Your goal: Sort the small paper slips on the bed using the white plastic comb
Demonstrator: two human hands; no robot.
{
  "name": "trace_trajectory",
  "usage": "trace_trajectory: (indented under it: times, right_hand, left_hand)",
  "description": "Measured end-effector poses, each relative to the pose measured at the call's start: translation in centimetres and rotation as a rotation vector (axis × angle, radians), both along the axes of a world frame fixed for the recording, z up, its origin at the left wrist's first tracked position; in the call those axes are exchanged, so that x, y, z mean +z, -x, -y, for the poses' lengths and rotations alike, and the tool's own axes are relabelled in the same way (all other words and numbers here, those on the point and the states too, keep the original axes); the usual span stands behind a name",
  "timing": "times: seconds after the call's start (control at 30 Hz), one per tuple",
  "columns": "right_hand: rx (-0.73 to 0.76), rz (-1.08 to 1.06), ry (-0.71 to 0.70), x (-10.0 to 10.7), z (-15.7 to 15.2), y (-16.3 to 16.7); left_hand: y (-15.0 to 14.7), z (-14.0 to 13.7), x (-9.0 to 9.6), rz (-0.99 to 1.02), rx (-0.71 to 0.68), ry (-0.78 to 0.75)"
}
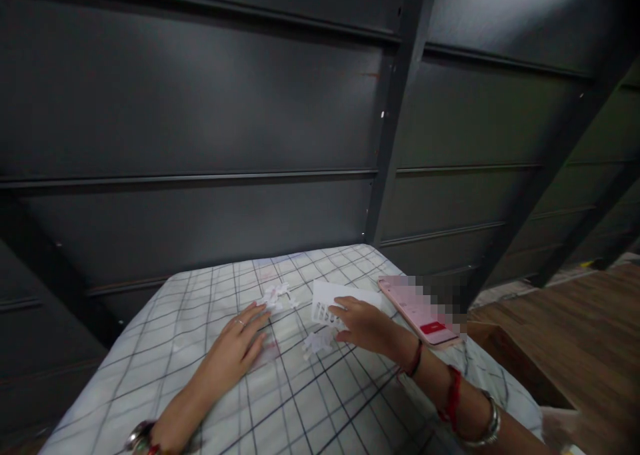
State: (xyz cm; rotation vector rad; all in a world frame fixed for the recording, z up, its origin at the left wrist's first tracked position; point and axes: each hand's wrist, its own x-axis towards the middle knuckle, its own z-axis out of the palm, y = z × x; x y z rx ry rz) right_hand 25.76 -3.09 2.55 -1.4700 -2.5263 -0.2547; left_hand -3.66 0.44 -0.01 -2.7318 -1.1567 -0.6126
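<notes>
My left hand [239, 338] lies flat on the checked cloth with its fingers stretched out. Its fingertips touch or nearly touch a small heap of white paper scraps [277, 295]. Over to the right, a white paper sheet [323, 295] with a row of slot-shaped holes rests on the cloth. My right hand [365, 325] lies across that sheet, thumb apart from the fingers, and covers part of it. Another pile of white scraps [319, 342] sits just left of and below the right thumb. Whether the right fingers press on the sheet is hard to see.
A white cloth with dark checks [320, 408] covers the table. A pink phone [420, 312], partly pixelated, lies right of my right hand. Dark metal panels [215, 108] rise behind the table. An open cardboard box [520, 362] stands beside it on the wooden floor [595, 315].
</notes>
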Motion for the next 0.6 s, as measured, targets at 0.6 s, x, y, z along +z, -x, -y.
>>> trace_trajectory:
  times: [0.6]
  right_hand:
    - [0.131,0.310,-0.022,-1.2,-1.0,0.9]
  left_hand:
    - [1.1,-0.8,-1.0,-0.004,0.387,0.048]
